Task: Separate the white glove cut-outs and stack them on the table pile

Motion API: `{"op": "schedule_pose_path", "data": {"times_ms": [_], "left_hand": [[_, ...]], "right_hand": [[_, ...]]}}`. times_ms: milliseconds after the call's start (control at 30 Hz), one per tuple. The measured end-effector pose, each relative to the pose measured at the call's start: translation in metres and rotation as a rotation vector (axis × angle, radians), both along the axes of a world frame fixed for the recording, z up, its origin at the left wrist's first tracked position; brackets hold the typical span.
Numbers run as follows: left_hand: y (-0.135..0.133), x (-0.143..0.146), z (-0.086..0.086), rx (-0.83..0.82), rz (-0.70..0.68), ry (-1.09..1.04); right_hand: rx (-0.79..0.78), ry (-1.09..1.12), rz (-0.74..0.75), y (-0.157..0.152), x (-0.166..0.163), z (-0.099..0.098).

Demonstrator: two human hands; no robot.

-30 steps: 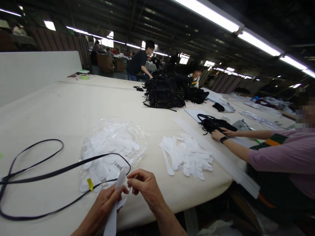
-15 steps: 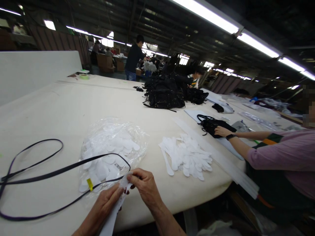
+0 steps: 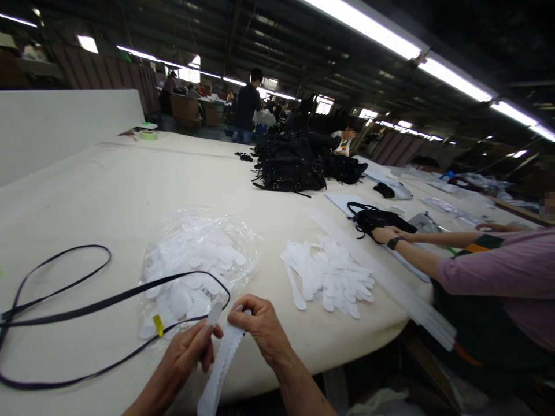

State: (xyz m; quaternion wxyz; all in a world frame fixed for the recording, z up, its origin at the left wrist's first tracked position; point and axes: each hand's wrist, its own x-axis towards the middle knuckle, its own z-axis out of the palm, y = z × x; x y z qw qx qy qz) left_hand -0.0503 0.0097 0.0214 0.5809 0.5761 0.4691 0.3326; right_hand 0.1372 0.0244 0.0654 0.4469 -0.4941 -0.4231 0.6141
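My right hand pinches the top of a long white strip with a scalloped edge, which hangs down past the table's front edge. Just to its left, my left hand is closed on another white piece, whose rounded tip sticks up above the fingers. Behind my hands lies a clear plastic bag full of similar white pieces. A loose pile of white strips rests to the right of it. A long black strap loops over the bag, with a yellow tag close by.
At the right, a co-worker in a pink sleeve handles a black bag. Black bags are heaped at the table's far side. A translucent strip runs along the right edge. Green tape sits far left.
My hands have drawn apart. The white pieces held together between them are now separate, one in each hand. The co-worker's hand has shifted slightly left on the black bag.
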Motion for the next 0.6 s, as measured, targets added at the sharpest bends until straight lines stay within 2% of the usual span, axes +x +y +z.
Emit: {"op": "schedule_pose_path", "data": {"times_ms": [167,367,500,600], "left_hand": [[-0.003,0.001,0.003,0.082,-0.064,0.071],[0.001,-0.002,0.0,0.079,-0.078,0.077],[-0.003,0.003,0.007,0.017,-0.011,-0.019],[0.01,0.0,0.006,-0.01,0.033,-0.064]], "right_hand": [[0.003,-0.053,0.042,-0.002,-0.005,0.001],[0.037,-0.08,0.063,0.001,-0.005,-0.003],[0.136,-0.278,0.085,0.0,-0.004,-0.002],[0.229,-0.467,0.031,0.02,0.0,-0.01]]}}
